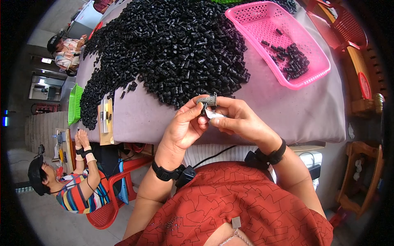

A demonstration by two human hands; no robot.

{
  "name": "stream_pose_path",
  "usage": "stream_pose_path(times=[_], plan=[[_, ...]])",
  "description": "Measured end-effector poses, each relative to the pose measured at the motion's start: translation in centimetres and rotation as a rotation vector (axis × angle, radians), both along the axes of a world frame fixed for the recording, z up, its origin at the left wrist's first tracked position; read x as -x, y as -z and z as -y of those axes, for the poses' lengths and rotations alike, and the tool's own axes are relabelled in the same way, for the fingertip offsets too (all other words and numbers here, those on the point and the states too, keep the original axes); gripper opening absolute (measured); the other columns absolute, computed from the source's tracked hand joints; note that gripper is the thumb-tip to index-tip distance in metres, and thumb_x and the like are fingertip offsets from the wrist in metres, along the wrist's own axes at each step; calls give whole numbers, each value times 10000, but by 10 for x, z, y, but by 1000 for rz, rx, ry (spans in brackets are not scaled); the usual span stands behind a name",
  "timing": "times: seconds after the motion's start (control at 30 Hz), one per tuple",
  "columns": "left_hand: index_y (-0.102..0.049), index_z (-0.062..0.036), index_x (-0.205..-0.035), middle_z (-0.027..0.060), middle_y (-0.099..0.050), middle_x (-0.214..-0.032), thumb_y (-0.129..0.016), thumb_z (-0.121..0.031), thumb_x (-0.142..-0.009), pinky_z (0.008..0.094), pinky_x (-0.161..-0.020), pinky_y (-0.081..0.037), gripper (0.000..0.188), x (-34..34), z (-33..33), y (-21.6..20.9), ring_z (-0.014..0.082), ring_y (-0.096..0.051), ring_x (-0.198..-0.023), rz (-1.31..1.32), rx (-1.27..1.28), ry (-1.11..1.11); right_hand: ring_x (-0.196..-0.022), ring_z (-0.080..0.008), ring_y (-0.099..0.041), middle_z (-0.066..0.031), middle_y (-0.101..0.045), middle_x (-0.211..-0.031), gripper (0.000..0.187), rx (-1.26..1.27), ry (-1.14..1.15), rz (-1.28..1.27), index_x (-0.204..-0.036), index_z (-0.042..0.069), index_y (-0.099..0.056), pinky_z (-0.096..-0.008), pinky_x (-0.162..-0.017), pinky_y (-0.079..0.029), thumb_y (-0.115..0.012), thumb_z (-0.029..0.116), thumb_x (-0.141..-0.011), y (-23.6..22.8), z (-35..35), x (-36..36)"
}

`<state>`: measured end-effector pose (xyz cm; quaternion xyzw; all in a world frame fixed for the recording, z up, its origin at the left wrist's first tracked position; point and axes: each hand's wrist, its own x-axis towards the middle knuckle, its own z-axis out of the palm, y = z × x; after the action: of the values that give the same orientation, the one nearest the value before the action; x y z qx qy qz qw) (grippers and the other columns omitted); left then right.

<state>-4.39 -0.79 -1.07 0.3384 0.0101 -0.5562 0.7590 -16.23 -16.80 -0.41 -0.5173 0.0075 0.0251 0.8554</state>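
In the head view, the left hand [179,129] pinches a small black part [205,108] between thumb and fingers, up at the near edge of the desk [287,112], just in front of the heap of black pieces [180,45]. A grey, rough-surfaced piece [208,100] sits at the fingertips of both hands; whether it is worn on a finger or merely held, I cannot tell. The right hand [245,119] has its grip pressed together on a white scrap [214,115], thumb below and index finger reaching toward the grey piece.

The likeliest mishap is the black part slipping: only fingertips seem to hold it, and a push from the right hand could flick it loose. If it falls forward, it could be lost among lookalikes in the heap; if it falls back, it could drop off the desk edge. The white scrap could also slide or bunch up, being thin and held at one end.

Counted: one black part at the fingers, one grey piece, one white scrap; one pink basket [254,26], with black pieces in it too bunched to number; two green baskets, one at the left [75,102], one cut off at the top [225,1]; one cardboard tray [107,138]. The heap is beyond counting. Two co-workers show clearly at the left, one near [82,190], one farther [65,53].
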Motion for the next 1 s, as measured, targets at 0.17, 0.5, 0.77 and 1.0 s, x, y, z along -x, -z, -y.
stream_pose_path(times=[0.17,0.5,0.77,1.0], plan=[[-579,-74,-1208,32,-632,-890,-619,-110,-923,228,-607,-500,290,2,-2,4,102,-571,-676,-2,84,61,-586,-6,-365,74,-518,-732,271,2,6,-46,-1153,22,-608,-184,-496,-286,-591,208,-956,8,4,-3],[-597,-71,-1192,38,-646,-949,-622,-96,-918,198,-630,-523,277,-1,-3,2,95,-608,-731,3,30,0,-612,-18,-428,59,-540,-751,421,25,-32,26,-1295,47,-523,-193,-520,-334,-634,208,-922,1,-1,1],[-572,-66,-1218,31,-616,-896,-601,-76,-924,222,-615,-482,296,-2,5,-11,101,-554,-673,111,-63,11,-600,-11,-393,68,-533,-737,241,-64,22,44,-1142,29,-585,-186,-517,-307,-569,178,-953,11,4,-3],[-557,-82,-1232,33,-588,-896,-600,-107,-935,221,-604,-460,302,-16,44,-41,89,-529,-700,329,-108,-43,-582,-19,-430,53,-498,-713,221,-198,430,2,-1140,54,-580,-185,-464,-316,-545,198,-975,24,12,-6]])
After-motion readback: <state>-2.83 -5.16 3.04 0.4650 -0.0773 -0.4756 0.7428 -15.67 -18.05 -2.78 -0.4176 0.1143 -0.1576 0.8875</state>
